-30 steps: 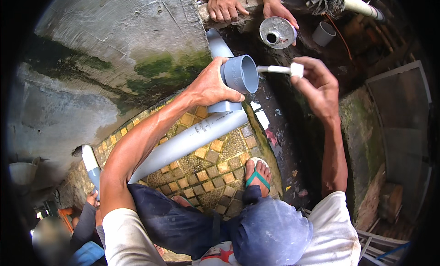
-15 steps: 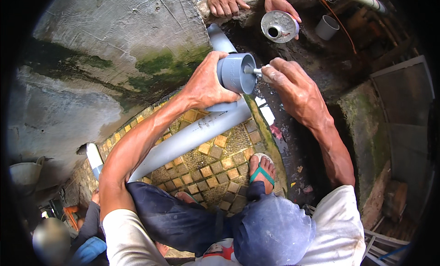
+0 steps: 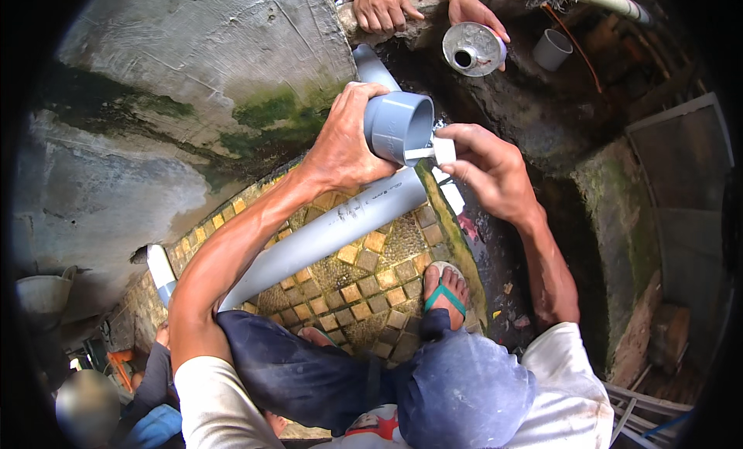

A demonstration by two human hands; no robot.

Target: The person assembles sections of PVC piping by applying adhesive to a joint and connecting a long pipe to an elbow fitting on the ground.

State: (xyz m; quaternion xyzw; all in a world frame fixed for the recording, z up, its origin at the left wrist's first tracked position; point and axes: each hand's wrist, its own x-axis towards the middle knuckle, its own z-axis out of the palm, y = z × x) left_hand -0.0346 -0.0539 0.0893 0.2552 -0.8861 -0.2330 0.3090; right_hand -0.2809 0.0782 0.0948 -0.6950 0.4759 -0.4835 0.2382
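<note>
A grey plastic pipe fitting [image 3: 393, 128] is gripped from its left side by my left hand [image 3: 344, 143], its wide mouth turned to the right. My right hand [image 3: 495, 170] pinches the white cap of a glue applicator [image 3: 444, 151] between thumb and fingers. The applicator's pale stem reaches into the lower part of the fitting's mouth. Beneath my left hand lies a long grey pipe [image 3: 333, 228], slanting across the tiles. At the top, another person's hand holds an open round can [image 3: 481, 47] with a dark hole in its top.
That person's other hand [image 3: 385, 10] rests on a ledge. A grey pipe piece [image 3: 374, 67] shows behind the fitting. A grey cup-like piece [image 3: 552, 50] stands upper right, beside a dark trench. A concrete wall [image 3: 193, 54] bounds the left. Someone else sits lower left.
My right hand has turned and shifted slightly down, bringing the applicator from mid-mouth to the fitting's lower rim. My left hand has tilted the fitting, so its mouth shows more widely.
</note>
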